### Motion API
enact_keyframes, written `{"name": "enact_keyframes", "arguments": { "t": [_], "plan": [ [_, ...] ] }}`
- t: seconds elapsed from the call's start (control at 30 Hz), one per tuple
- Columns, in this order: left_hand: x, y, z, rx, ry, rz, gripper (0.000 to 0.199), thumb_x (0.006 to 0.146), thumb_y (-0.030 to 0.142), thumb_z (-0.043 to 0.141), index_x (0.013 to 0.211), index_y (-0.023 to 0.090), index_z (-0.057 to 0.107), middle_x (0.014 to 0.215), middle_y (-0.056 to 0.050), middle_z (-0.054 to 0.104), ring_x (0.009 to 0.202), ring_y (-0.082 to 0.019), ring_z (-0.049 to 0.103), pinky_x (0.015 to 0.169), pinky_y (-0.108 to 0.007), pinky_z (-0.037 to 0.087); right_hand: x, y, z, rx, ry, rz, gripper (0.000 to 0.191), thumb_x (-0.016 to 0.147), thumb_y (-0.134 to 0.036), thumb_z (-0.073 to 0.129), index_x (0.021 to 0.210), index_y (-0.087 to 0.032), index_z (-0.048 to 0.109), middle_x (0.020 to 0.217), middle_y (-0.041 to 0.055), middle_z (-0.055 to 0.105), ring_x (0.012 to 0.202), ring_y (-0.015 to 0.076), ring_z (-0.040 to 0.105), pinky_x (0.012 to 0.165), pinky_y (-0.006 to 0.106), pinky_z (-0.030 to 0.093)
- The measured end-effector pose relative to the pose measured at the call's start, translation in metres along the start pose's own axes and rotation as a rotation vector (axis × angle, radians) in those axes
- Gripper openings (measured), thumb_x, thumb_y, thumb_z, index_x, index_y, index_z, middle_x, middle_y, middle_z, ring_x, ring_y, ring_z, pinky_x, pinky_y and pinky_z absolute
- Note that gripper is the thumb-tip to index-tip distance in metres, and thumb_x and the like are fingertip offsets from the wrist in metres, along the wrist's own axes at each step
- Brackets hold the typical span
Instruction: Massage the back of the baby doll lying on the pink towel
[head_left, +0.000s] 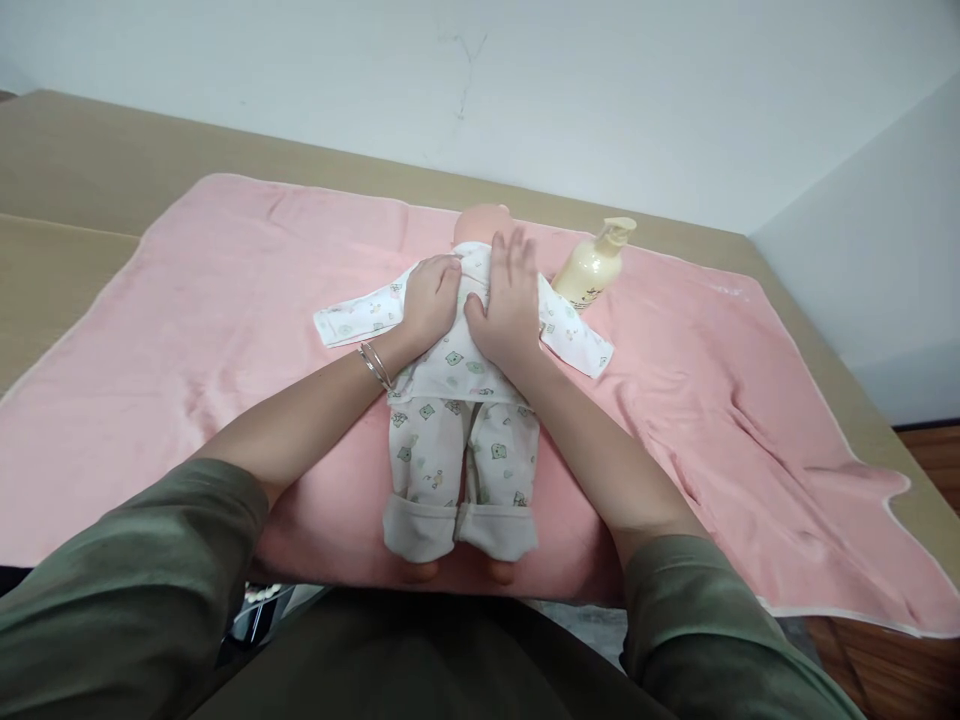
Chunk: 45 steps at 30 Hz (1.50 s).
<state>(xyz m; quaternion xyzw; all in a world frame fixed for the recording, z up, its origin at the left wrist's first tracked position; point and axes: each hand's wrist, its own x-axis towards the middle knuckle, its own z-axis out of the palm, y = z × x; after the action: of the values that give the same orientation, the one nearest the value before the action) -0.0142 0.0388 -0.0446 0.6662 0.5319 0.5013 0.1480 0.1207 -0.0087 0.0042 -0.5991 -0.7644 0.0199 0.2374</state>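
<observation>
Doll point(428, 440) in printed shirt point(457, 362): lying directly beneath fingers. Left hand point(433, 300): fingers together, bent; cannot tell whether pinching shirt. Right hand point(506, 308): fingers extended, slightly spread, blurred. Pump bottle point(594, 268): right of right-hand fingers. Pink blanket point(247, 290): beneath doll, reaching well beyond fingers.

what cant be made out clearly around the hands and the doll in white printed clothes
Head view:
- Part of the doll's white printed top: covered by the bare left hand and bare right hand.
- Right fingers: blurred.
- Label wording on the cream pump bottle: too small.
- Pink cloth blanket: cut off at left by the picture's edge.
</observation>
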Motion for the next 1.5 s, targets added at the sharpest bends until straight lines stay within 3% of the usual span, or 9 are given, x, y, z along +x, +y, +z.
{"name": "enact_keyframes", "arguments": {
  "t": [0.1,0.47,0.7,0.87,0.97,1.1,1.2,1.33,1.5],
  "plan": [
    [0.001,0.001,0.0,0.011,-0.013,0.003,0.045,0.105,0.034,0.031,0.104,0.018,0.073,0.118,-0.013,0.079,0.117,-0.025,0.071,0.113,-0.04,0.051,0.005,0.005,0.002,0.039,-0.153,-0.05,0.065,0.096,-0.023,0.041,0.16,-0.012,0.046,0.174,0.0148,0.035,0.166,0.0344,0.027,0.135,0.063,0.022],
    [0.001,0.006,-0.003,0.038,-0.043,-0.047,0.04,0.095,0.027,0.042,0.112,0.017,0.076,0.127,-0.013,0.078,0.122,-0.028,0.068,0.116,-0.044,0.051,0.0,-0.002,-0.002,-0.049,-0.146,-0.075,0.059,0.102,-0.024,0.039,0.16,-0.011,0.047,0.173,0.0175,0.037,0.163,0.0381,0.031,0.133,0.064,0.026],
    [0.002,0.003,-0.001,0.035,-0.042,-0.078,0.041,0.09,0.022,0.044,0.117,0.021,0.075,0.131,-0.009,0.077,0.127,-0.026,0.067,0.119,-0.044,0.049,-0.001,-0.009,-0.062,0.016,-0.344,-0.194,0.056,0.103,-0.028,0.049,0.157,-0.015,0.051,0.175,0.0155,0.033,0.161,0.0407,0.036,0.13,0.062,0.037],
    [0.001,0.008,-0.004,0.056,-0.093,-0.082,0.047,0.089,0.021,0.041,0.122,0.016,0.074,0.136,-0.012,0.074,0.131,-0.028,0.065,0.122,-0.046,0.046,0.028,0.011,-0.134,0.287,0.107,0.107,0.059,0.099,-0.025,0.05,0.157,-0.013,0.052,0.171,0.0072,0.043,0.16,0.0272,0.04,0.135,0.046,0.031],
    [0.0,0.01,-0.004,0.064,-0.097,-0.075,0.05,0.088,0.021,0.041,0.123,0.013,0.074,0.136,-0.014,0.074,0.131,-0.03,0.065,0.121,-0.048,0.047,0.044,0.038,-0.155,0.42,0.356,0.208,0.06,0.095,-0.037,0.048,0.151,-0.018,0.058,0.159,0.002,0.059,0.152,0.0225,0.051,0.123,0.039,0.044],
    [0.0,0.01,-0.004,0.069,-0.079,-0.078,0.049,0.087,0.021,0.042,0.123,0.017,0.074,0.136,-0.011,0.075,0.13,-0.03,0.065,0.122,-0.049,0.048,0.056,0.073,-0.15,0.241,0.352,0.327,0.06,0.1,-0.05,0.036,0.156,-0.031,0.049,0.163,0.0051,0.053,0.156,0.0298,0.047,0.119,0.052,0.051],
    [0.003,0.014,-0.007,0.121,-0.134,-0.068,0.052,0.086,0.018,0.04,0.125,0.017,0.074,0.137,-0.011,0.074,0.133,-0.03,0.064,0.125,-0.05,0.046,0.061,0.084,-0.142,0.08,0.312,0.317,0.064,0.103,-0.049,0.032,0.162,-0.026,0.038,0.171,0.0081,0.042,0.162,0.028,0.038,0.127,0.053,0.042],
    [0.004,0.034,-0.019,0.255,-0.34,-0.078,0.063,0.084,0.018,0.045,0.144,0.012,0.062,0.153,-0.017,0.061,0.146,-0.036,0.054,0.131,-0.057,0.037,0.066,0.085,-0.141,0.198,0.355,0.378,0.062,0.102,-0.036,0.043,0.161,-0.015,0.043,0.17,0.0133,0.043,0.159,0.0234,0.042,0.127,0.04,0.039],
    [-0.006,0.086,-0.037,0.167,-0.656,-0.07,0.098,0.074,0.042,0.077,0.164,0.028,0.039,0.178,-0.011,0.027,0.167,-0.045,0.017,0.135,-0.069,0.02,0.071,0.091,-0.145,0.203,0.312,0.4,0.06,0.105,-0.032,0.045,0.163,-0.015,0.042,0.172,0.0138,0.039,0.161,0.0272,0.039,0.127,0.043,0.038]
  ]
}}
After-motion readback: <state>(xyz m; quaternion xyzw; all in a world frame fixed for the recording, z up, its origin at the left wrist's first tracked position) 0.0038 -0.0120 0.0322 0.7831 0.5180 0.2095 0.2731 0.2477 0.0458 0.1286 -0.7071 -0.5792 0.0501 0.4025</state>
